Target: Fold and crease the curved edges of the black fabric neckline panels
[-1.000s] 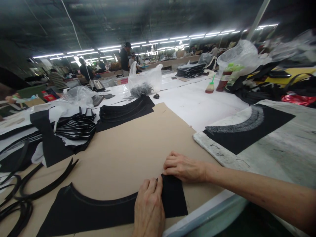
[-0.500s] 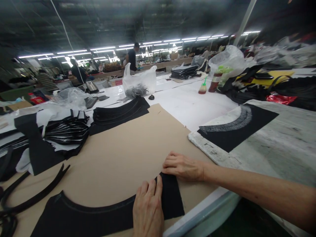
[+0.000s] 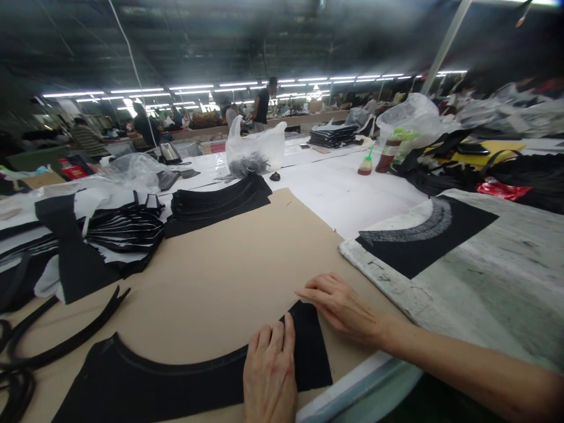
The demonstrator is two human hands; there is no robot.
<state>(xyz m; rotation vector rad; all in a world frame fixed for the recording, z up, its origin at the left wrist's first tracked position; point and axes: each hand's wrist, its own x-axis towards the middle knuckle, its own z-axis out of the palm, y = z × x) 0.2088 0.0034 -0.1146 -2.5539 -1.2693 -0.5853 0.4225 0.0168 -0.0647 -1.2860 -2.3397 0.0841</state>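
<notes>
A black fabric piece (image 3: pixel 167 390) with a curved inner edge lies flat at the near side of a tan board (image 3: pixel 211 270). A narrow band follows that curve. My left hand (image 3: pixel 269 370) rests palm down on the piece, right of its middle, with fingers stretched out along the curved edge. At the piece's upper right corner is my right hand (image 3: pixel 341 305), thumb and fingers drawn together just beside the edge. Whatever lies between those fingertips is too small or hidden to make out.
Black strips (image 3: pixel 66 346) curl at the left, below a bundle of cut pieces (image 3: pixel 127 235). Stacked curved black pieces (image 3: pixel 215 202) lie at the board's back. Another black piece (image 3: pixel 418 247), whitish along its curve, lies on a stained pad (image 3: pixel 506 282). A green-tipped bottle (image 3: pixel 365 164) stands behind.
My right hand has lifted and shifted slightly right, its fingers now drawn to a pinch at the fabric's corner. My left hand stays on the piece. The view has shifted a little.
</notes>
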